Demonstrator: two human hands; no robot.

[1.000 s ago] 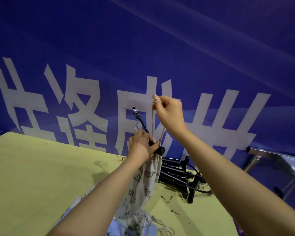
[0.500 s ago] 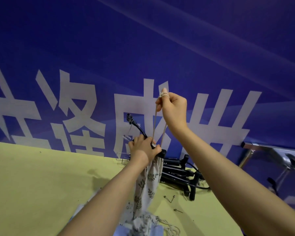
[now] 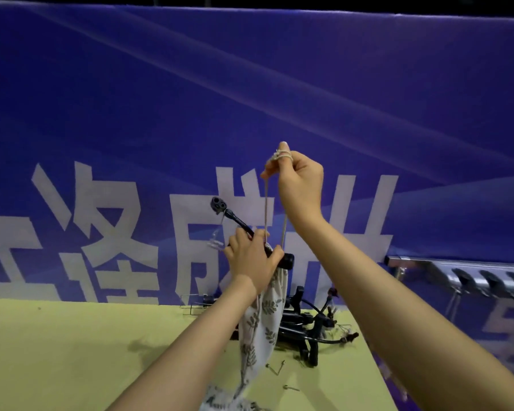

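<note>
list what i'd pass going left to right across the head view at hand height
head of the black rod → left hand gripping the neck of the leaf-print bag → right hand holding up the drawstring → metal rack at the far right

A blue banner [image 3: 250, 99] covers the wall, creased by pale diagonal lines, with large white characters [image 3: 107, 232] across its lower half. Below the banner lies a yellow-green table [image 3: 72, 351]. At the banner's lower right stands a metal rack [image 3: 457, 271].
</note>
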